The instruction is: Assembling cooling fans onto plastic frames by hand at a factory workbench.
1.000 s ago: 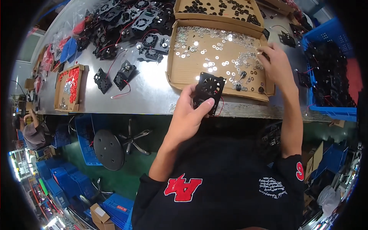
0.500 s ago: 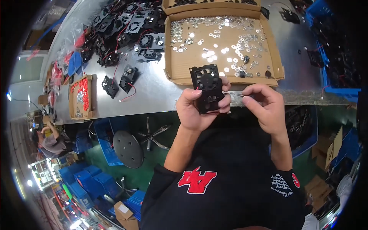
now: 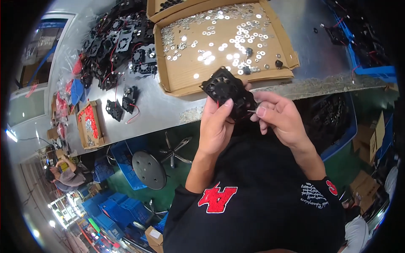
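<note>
My left hand (image 3: 216, 128) is closed around a black fan unit (image 3: 225, 89), thumb lying across its near side. The unit is tilted, with its round fan facing up and a bit of red wire beside the thumb. A thin, light metal piece (image 3: 252, 111) is pinched between the thumb and fingers of my right hand (image 3: 282, 120). Its tip points left and meets the unit's right edge; whether it touches or enters a hole, I cannot tell. Some of my right fingers are partly hidden behind the unit and the thumb.
Beyond my hands, a cardboard tray (image 3: 185, 86) holds scattered metal washers and a few dark parts. Many fan units (image 3: 122, 40) are heaped at the back left, and two more fan units (image 3: 129, 98) lie nearer. A small box of red parts (image 3: 98, 135) sits left; a blue crate (image 3: 377, 75) stands right.
The fan unit has turned and tilted in my left hand. My right hand has moved left and down, bringing the metal piece to the unit's edge. The whole view has rotated slightly.
</note>
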{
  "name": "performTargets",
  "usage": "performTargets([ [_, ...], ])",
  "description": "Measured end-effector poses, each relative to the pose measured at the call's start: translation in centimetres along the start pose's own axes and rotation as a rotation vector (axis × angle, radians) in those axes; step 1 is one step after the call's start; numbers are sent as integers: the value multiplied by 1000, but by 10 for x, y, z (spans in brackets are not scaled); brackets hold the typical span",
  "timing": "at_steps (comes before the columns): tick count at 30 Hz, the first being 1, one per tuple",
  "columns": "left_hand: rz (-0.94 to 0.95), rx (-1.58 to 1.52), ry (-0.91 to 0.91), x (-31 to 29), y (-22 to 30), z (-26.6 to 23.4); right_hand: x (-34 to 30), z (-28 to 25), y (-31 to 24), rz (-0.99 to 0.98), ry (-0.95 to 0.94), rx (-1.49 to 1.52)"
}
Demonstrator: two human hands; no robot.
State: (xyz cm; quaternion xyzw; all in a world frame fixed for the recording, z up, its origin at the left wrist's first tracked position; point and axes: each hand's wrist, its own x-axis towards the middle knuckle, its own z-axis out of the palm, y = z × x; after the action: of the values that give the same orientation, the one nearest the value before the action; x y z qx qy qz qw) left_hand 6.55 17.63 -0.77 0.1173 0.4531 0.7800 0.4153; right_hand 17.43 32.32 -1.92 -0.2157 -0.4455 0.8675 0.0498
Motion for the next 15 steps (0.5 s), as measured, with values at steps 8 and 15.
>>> performTargets([
  [8,-165,419,134,-14,-6,3,9,-11,2,39,18,-29],
  [15,808,1627,349,-19,12,-24,8,-8,-16,-89,11,-249],
])
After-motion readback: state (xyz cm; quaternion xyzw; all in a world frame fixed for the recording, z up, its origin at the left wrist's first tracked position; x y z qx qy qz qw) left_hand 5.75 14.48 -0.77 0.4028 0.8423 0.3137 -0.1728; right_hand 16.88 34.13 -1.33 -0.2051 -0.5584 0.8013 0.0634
